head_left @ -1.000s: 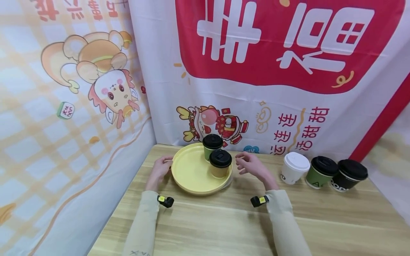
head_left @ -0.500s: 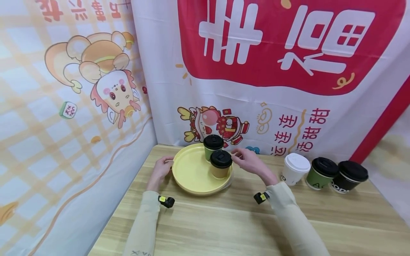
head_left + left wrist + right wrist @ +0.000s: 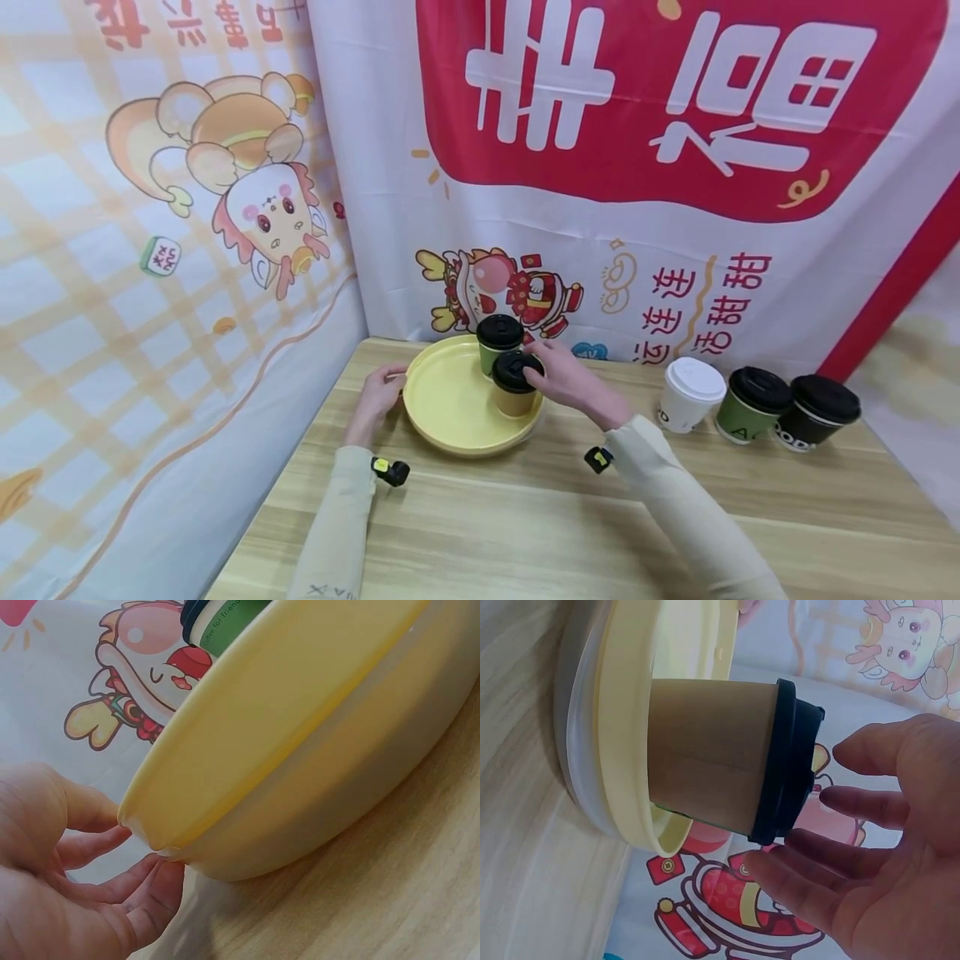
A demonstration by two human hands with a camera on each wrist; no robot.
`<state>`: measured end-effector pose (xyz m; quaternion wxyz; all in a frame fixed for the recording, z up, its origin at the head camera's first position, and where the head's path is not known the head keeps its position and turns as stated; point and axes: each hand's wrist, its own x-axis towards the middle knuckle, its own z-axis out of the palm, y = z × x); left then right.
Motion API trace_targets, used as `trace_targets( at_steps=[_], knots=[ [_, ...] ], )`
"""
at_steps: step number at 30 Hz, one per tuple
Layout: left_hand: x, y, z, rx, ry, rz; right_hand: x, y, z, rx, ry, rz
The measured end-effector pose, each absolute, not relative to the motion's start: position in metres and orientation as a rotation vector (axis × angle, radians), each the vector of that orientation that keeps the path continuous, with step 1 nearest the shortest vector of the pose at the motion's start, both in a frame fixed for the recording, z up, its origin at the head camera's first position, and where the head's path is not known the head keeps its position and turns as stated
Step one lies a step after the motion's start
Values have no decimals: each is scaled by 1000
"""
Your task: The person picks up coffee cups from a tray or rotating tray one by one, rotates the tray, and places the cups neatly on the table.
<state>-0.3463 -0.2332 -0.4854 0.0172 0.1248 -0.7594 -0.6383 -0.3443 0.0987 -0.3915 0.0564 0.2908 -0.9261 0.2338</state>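
Note:
A round yellow tray point(image 3: 442, 408) with a raised rim stands on the wooden table. My left hand point(image 3: 378, 396) is at its left edge; the left wrist view shows bent fingertips point(image 3: 169, 874) pinching the rim. Two lidded paper cups stand upright on the tray's right side: a green cup point(image 3: 491, 358) behind and a tan cup point(image 3: 513, 403) in front, both with black lids. Over the tan cup's lid point(image 3: 787, 765) hovers my right hand point(image 3: 562, 379), thumb and fingers spread around the lid. Whether a fingertip touches the lid is hard to tell.
Further right on the table, a white cup point(image 3: 690, 396), another green cup point(image 3: 750, 404) and a black cup point(image 3: 813, 410) stand in a row. Printed cloth point(image 3: 375, 250) hangs along the back and left sides. A translucent base point(image 3: 585, 750) shows beneath the tray.
My right hand has moved left from beside the tray to over the tan cup's lid. The left hand stays at the rim, and the cups have not moved.

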Motion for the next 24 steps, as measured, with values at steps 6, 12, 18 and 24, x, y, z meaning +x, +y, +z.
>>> trace_targets(
  at_steps=[6, 12, 18, 24],
  knots=[
    [-346, -234, -487, 412, -2359, -1986, -345, 92, -398, 873, -2783, 661],
    [-348, -233, -486, 388, -2346, -1991, -343, 85, -396, 845, -2831, 652],
    [-346, -232, -484, 386, -2333, -2012, -345, 80, -400, 855, -2902, 560],
    [-346, -233, -485, 394, -2324, -2023, -343, 79, -400, 855, -2945, 554]
  ],
)
